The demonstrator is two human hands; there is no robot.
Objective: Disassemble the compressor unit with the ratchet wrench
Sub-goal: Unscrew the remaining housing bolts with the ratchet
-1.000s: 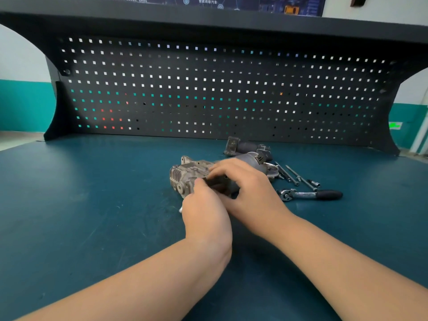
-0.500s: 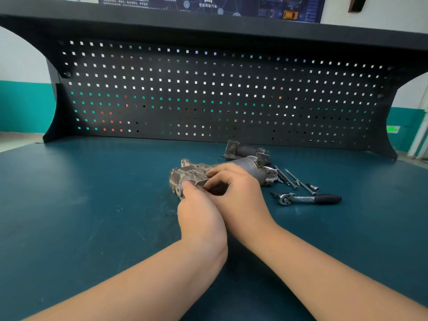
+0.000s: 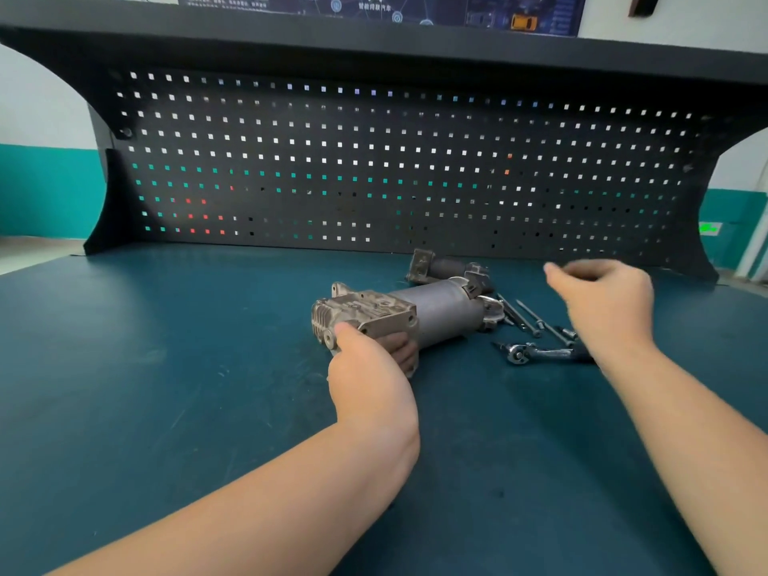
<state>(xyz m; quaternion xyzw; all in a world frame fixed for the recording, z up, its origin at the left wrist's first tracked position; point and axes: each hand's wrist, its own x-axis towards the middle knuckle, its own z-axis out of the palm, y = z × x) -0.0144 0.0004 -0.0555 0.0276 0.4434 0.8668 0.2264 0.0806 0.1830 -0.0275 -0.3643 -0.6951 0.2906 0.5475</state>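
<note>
The compressor (image 3: 399, 318) is held at its ribbed near-left end by the left hand (image 3: 370, 380), the thumb laid on top of the cast housing and the fingers curled beneath it; the compressor lies on its side near the middle of the bench top (image 3: 166, 388), its smooth grey cylinder pointing away to the right. The right hand (image 3: 602, 301) is raised to the right of the compressor, clear of it, with the fingers bent loosely; it is blurred, and whether anything small is pinched in it cannot be told. Half a second earlier both hands were closed together over the middle of the compressor; since then the right hand has been drawn off to the right, while the left has been kept on the housing. Just right of the compressor, a few long bolts (image 3: 528, 315) are laid loose on the bench, and nearer than those the ratchet wrench (image 3: 536, 353) is seen flat, its handle hidden behind the right wrist. Behind the compressor a second, smaller metal part (image 3: 444, 268) is set down. The bench top is covered in a scuffed dark teal mat. Behind the compressor a black pegboard (image 3: 374, 168) is stood upright under a dark shelf, and beyond it a white wall with a teal lower band (image 3: 45, 189) is visible.
</note>
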